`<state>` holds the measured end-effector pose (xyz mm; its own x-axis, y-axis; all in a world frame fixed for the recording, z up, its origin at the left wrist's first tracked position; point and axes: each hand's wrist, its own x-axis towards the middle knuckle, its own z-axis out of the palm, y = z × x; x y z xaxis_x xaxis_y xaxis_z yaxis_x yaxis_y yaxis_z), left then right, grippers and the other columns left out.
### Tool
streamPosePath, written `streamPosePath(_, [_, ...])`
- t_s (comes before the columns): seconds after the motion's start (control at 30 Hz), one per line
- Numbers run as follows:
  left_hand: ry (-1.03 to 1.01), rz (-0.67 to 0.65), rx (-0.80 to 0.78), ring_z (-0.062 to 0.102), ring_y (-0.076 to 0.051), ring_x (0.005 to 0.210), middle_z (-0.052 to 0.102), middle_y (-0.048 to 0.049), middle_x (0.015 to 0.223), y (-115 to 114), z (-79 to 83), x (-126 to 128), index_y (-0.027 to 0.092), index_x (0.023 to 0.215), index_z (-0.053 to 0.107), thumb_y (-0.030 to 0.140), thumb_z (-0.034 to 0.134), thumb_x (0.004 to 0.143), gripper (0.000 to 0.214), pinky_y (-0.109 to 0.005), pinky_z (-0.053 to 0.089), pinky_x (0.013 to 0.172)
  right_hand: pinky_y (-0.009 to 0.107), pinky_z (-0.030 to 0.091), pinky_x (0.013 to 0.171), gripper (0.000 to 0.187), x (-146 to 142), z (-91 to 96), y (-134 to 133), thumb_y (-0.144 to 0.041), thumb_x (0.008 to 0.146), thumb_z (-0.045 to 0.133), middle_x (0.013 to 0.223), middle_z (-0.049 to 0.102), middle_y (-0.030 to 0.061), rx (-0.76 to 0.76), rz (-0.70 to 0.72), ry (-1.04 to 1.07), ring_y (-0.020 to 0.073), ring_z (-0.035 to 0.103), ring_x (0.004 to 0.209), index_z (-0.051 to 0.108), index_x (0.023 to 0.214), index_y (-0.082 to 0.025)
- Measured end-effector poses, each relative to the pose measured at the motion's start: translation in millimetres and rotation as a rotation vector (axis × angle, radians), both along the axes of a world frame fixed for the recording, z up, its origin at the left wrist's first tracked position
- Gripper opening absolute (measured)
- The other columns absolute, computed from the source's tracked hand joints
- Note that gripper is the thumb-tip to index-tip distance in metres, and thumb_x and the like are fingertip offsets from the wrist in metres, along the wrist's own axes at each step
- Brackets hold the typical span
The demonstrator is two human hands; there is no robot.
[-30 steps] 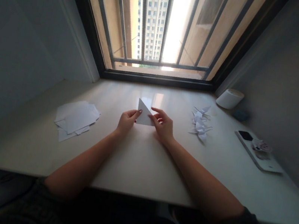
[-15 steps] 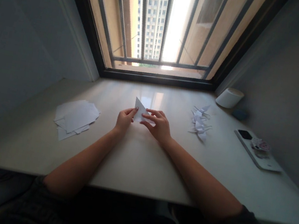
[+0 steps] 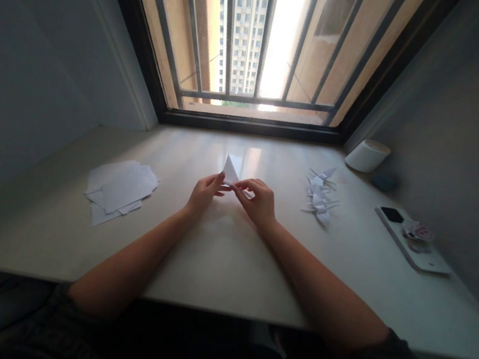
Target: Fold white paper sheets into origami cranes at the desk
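A small white folded paper [image 3: 231, 169] with a pointed top stands between my two hands, over the middle of the table. My left hand [image 3: 205, 191] grips its left side, with the thumb on the near face. On the right, my right hand [image 3: 258, 201] pinches the paper's lower edge between thumb and fingertips. Parts of the paper's lower half are hidden behind my fingers. To the right lie several folded paper cranes [image 3: 321, 197] in a row. A loose stack of white paper sheets [image 3: 129, 186] lies to the left.
A white phone [image 3: 433, 262] with a decorated grip lies at the right. Behind it, near the wall, are a white cylindrical object [image 3: 367, 156] and a dark rounded object [image 3: 384, 182]. A barred window [image 3: 252, 127] borders the far edge of the table [image 3: 226, 262].
The folded paper has turned and tilted, showing a narrower point slightly further right. My left hand has shifted right, and my right fingers have closed from spread on the face to pinching the lower edge.
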<state>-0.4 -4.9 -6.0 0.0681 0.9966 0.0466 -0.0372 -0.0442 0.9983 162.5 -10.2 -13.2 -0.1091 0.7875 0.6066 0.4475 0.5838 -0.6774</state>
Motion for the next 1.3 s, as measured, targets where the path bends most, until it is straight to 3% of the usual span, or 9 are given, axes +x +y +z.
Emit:
streamPosePath(0.4, [-0.029, -0.001, 0.045, 0.062, -0.016, 0.075, 0.068, -0.005, 0.082, -0.2, 2.6, -2.4, 0.015, 0.089, 0.069, 0.058, 0.067, 0.069, 0.047, -0.025, 0.05, 0.065, 0.029, 0.049, 0.06, 0.033, -3.0, -4.6, 8.0, -0.052, 0.07, 0.07, 0.075, 0.069, 0.0025, -0.365, 0.055, 0.427, 0.016, 0.062, 0.065, 0.069, 0.075, -0.02])
streamPosePath(0.57, [0.034, 0.018, 0.066, 0.063, -0.017, 0.076, 0.07, -0.005, 0.087, -0.4, 1.7, -2.9, 0.016, 0.095, 0.07, 0.043, 0.067, 0.071, 0.037, -0.025, 0.05, 0.064, 0.025, 0.046, 0.056, 0.036, -0.9, -8.8, 14.5, -0.055, 0.073, 0.066, 0.069, 0.063, 0.0002, -0.327, -0.081, 0.535, 0.0138, 0.058, 0.061, 0.061, 0.079, -0.02])
streamPosePath(0.73, [0.208, 0.089, 0.103, 0.065, -0.016, 0.06, 0.069, -0.0032, 0.07, 0.3, -0.4, -6.2, 0.017, 0.097, 0.068, 0.045, 0.061, 0.078, 0.035, -0.021, 0.04, 0.05, 0.025, 0.048, 0.057, 0.038, 2.7, -9.8, 18.6, -0.054, 0.077, 0.061, 0.069, 0.064, -0.0006, -0.327, -0.097, 0.608, 0.0144, 0.06, 0.062, 0.053, 0.092, -0.021])
streamPosePath(0.83, [0.233, 0.146, 0.138, 0.062, -0.014, 0.052, 0.067, -0.0021, 0.061, 1.3, 0.0, -10.1, 0.018, 0.085, 0.068, 0.046, 0.06, 0.08, 0.029, -0.021, 0.039, 0.052, 0.027, 0.05, 0.058, 0.04, 3.2, -9.6, 19.2, -0.051, 0.076, 0.062, 0.069, 0.065, -0.0013, -0.317, -0.105, 0.641, 0.0145, 0.061, 0.062, 0.049, 0.099, -0.021])
streamPosePath(0.97, [0.185, 0.213, 0.143, 0.055, -0.012, 0.048, 0.061, 0.0002, 0.053, 4.2, -1.0, -14.5, 0.019, 0.075, 0.067, 0.045, 0.065, 0.077, 0.026, -0.022, 0.039, 0.053, 0.026, 0.049, 0.056, 0.041, 2.5, -10.4, 18.3, -0.045, 0.077, 0.06, 0.062, 0.059, -0.0044, -0.339, -0.092, 0.616, 0.0136, 0.059, 0.057, 0.047, 0.108, -0.022])
streamPosePath(1.1, [0.163, 0.132, 0.098, 0.052, -0.012, 0.046, 0.059, -0.0001, 0.052, 8.2, -2.9, -15.0, 0.018, 0.081, 0.068, 0.047, 0.063, 0.077, 0.03, -0.022, 0.035, 0.048, 0.025, 0.048, 0.054, 0.048, 4.7, -11.8, 18.8, -0.035, 0.077, 0.056, 0.059, 0.053, -0.0074, -0.323, -0.106, 0.591, 0.0125, 0.055, 0.054, 0.043, 0.121, -0.023])
streamPosePath(1.3, [-0.164, 0.125, -0.099, 0.049, -0.009, 0.048, 0.055, 0.0009, 0.054, 10.6, 2.7, -15.2, 0.014, 0.081, 0.064, 0.044, 0.072, 0.066, 0.035, -0.022, 0.036, 0.049, 0.025, 0.05, 0.054, 0.05, 7.0, -11.9, 21.4, -0.028, 0.072, 0.055, 0.073, 0.055, -0.0051, -0.339, -0.007, 0.577, 0.0099, 0.053, 0.055, 0.048, 0.122, -0.027])
